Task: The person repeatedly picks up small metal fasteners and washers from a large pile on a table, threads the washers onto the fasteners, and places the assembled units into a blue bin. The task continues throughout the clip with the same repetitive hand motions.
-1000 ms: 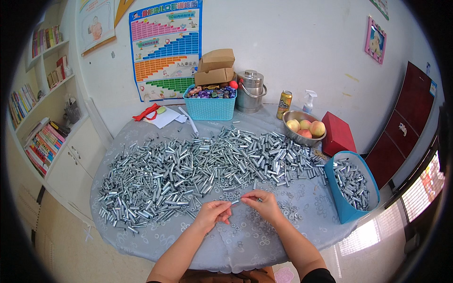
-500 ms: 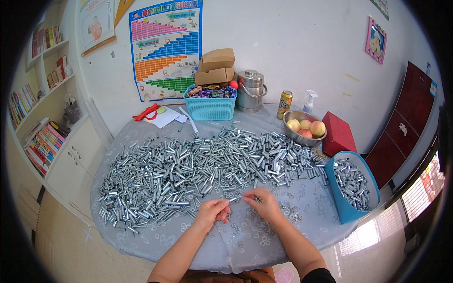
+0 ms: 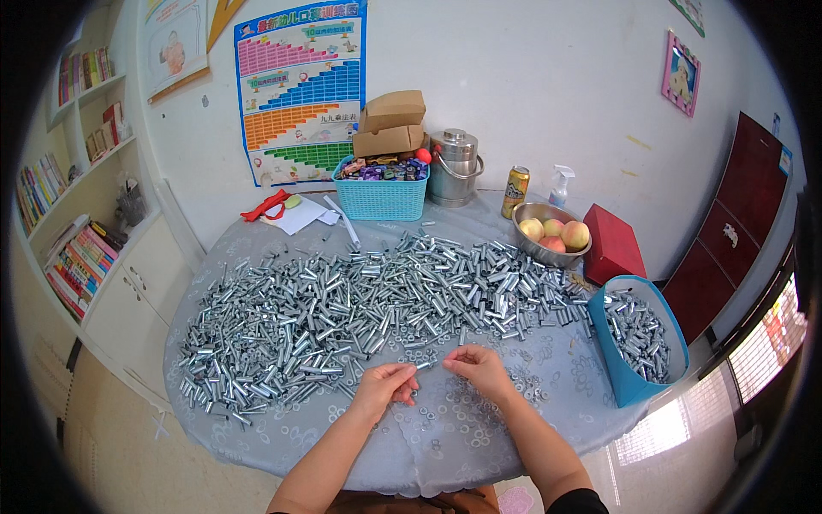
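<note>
My left hand point(image 3: 387, 391) is closed in a pinch around a short silvery metal tube point(image 3: 424, 365), which points out to the right from thumb and forefinger. Just right of the tube's end is my right hand point(image 3: 479, 370), thumb and forefinger pressed together; anything between them is too small to make out. Beyond both hands spreads a wide heap of similar metal tubes point(image 3: 342, 300). Small rings or nuts, which look like washers point(image 3: 527, 385), lie loose beside the right hand and below both hands on the grey patterned tablecloth point(image 3: 394, 463).
At the right edge stands a blue bin point(image 3: 638, 390) holding more metal pieces. Farther back are a steel bowl point(image 3: 548, 250) of peaches, a red box point(image 3: 612, 244), a drink can point(image 3: 515, 192), a spray bottle point(image 3: 561, 186), a steel canister point(image 3: 454, 171) and a turquoise basket point(image 3: 381, 201).
My right hand has shifted very slightly, its fingers drawn a little closer together beside the tube's end. The left hand keeps its place with the tube.
</note>
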The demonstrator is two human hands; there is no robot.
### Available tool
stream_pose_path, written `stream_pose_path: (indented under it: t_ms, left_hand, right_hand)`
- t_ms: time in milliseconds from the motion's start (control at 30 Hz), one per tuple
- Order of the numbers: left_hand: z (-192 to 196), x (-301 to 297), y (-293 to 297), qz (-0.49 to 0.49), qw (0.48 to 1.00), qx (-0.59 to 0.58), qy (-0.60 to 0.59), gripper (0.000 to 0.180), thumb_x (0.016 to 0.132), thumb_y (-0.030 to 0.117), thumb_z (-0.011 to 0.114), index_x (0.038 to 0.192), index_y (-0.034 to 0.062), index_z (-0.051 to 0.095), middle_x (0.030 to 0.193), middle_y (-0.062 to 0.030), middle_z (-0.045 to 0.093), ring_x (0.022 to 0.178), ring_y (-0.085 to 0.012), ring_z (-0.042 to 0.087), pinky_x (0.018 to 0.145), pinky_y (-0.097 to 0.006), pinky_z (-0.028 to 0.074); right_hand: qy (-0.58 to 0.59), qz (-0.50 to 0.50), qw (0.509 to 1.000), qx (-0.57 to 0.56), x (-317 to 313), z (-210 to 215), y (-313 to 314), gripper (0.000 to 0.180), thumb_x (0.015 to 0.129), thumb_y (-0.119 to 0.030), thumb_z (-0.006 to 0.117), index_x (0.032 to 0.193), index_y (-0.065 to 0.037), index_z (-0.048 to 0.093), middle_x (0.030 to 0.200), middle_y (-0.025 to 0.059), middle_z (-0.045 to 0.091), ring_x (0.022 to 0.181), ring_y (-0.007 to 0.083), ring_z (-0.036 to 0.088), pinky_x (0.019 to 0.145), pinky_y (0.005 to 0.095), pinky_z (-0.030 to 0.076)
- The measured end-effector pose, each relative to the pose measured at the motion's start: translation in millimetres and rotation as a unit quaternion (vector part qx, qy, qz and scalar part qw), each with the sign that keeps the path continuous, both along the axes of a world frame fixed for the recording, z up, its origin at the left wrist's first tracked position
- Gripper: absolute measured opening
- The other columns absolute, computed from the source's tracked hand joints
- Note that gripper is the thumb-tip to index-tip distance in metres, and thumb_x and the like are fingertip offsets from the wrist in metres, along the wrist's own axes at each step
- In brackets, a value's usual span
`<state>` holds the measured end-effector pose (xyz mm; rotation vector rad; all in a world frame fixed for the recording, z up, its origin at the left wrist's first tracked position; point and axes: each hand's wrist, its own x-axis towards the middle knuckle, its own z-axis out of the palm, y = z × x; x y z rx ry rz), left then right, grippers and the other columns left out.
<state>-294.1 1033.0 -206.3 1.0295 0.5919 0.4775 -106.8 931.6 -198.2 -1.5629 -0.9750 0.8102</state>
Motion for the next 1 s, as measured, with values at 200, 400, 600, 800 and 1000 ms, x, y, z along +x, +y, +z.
stream_pose_path:
  t_ms: [200, 400, 600, 800, 1000]
  left_hand:
    - [-1.9, -0.8, 0.4, -0.039, 0.999, 0.007, 0.000, 0.021, 0.088, 0.018, 0.061, 0.089, -0.0020, 0.065, 0.073, -0.0056, 0.060, 0.055, -0.0087, 0.053, 0.054, -0.029, 0.053]
    - [-1.4, -2.0, 0.2, -0.047, 0.999, -0.014, -0.010, 0.022, 0.089, 0.020, 0.060, 0.088, -0.0017, 0.064, 0.074, -0.0052, 0.060, 0.055, -0.0082, 0.052, 0.055, -0.029, 0.053]
    - [-2.9, -1.3, 1.1, -0.050, 0.998, -0.032, -0.007, 0.023, 0.089, 0.021, 0.060, 0.088, -0.0016, 0.063, 0.074, -0.0051, 0.060, 0.055, -0.0084, 0.051, 0.055, -0.029, 0.052]
    - [-3.2, -2.4, 3.9, -0.025, 0.998, -0.041, -0.031, 0.023, 0.089, 0.022, 0.060, 0.086, -0.0008, 0.063, 0.073, -0.0043, 0.059, 0.054, -0.0087, 0.052, 0.054, -0.030, 0.053]
    - [-9.9, -5.9, 15.0, 0.030, 0.997, -0.027, -0.060, 0.024, 0.089, 0.022, 0.059, 0.082, 0.0001, 0.062, 0.066, -0.0025, 0.057, 0.051, -0.0082, 0.051, 0.053, -0.030, 0.054]
  right_hand:
    - [0.131, 0.051, 0.989, 0.036, 0.9, 2.3, -0.9, 0.012, 0.083, -0.008, 0.067, 0.093, 0.000, 0.066, 0.087, 0.0012, 0.065, 0.079, 0.0068, 0.058, 0.072, 0.0191, 0.046]
    - [0.037, 0.043, 0.998, 0.034, -2.9, 0.1, 0.3, 0.016, 0.082, -0.013, 0.068, 0.093, -0.001, 0.068, 0.088, 0.0013, 0.066, 0.078, 0.0078, 0.057, 0.071, 0.0220, 0.046]
    - [-0.186, 0.054, 0.975, 0.107, -9.2, 3.0, -0.5, 0.020, 0.081, -0.015, 0.068, 0.098, -0.004, 0.068, 0.088, 0.0074, 0.066, 0.077, 0.0167, 0.057, 0.071, 0.0277, 0.047]
    - [-0.083, -0.015, 0.993, 0.084, -4.4, 11.7, -4.4, 0.019, 0.083, -0.015, 0.066, 0.099, -0.005, 0.068, 0.088, 0.0054, 0.064, 0.076, 0.0126, 0.056, 0.070, 0.0253, 0.046]
    - [-0.082, -0.145, 0.985, 0.046, 23.2, 11.1, -7.9, 0.014, 0.085, -0.008, 0.064, 0.096, -0.001, 0.068, 0.081, 0.0005, 0.065, 0.073, 0.0056, 0.056, 0.066, 0.0190, 0.044]
